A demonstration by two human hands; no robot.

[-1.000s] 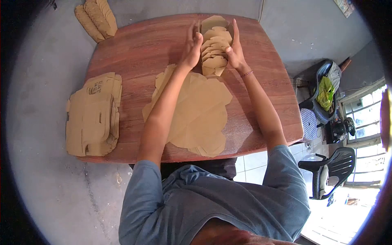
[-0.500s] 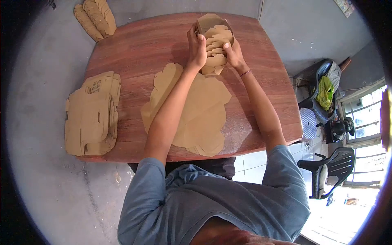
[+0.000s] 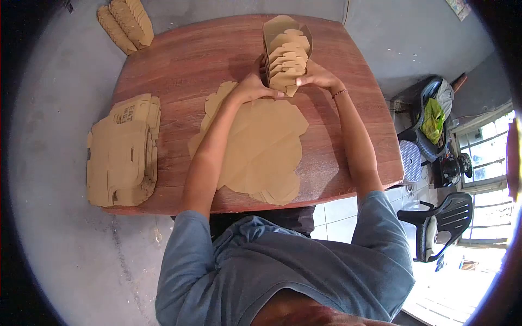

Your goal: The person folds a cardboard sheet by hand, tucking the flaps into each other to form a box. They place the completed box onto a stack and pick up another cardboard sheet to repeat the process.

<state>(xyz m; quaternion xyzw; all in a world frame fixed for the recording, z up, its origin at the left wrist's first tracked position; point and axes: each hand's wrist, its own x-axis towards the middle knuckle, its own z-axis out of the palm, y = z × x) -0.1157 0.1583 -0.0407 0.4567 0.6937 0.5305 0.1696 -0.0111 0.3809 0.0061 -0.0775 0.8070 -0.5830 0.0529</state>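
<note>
Near the far edge of the table stands a nested stack of folded brown cardboard boxes, with overlapping flaps facing me. My left hand wraps round its lower left side, the thumb lying across the near end. On the lower right side is my right hand, its thumb pressed to the near flap and its other fingers partly hidden behind the boxes. Flat brown cardboard blanks lie in a loose pile between my forearms, partly covered by the left one.
A pile of flat printed cardboard boxes sits at the left of the wooden table. More nested cardboard pieces stand beyond the far left corner. To the right are a black chair, a stool and a chair holding bags.
Both hands have slid down toward the near end of the box stack, and their grip has shifted lower. The left thumb now lies across the near end.
</note>
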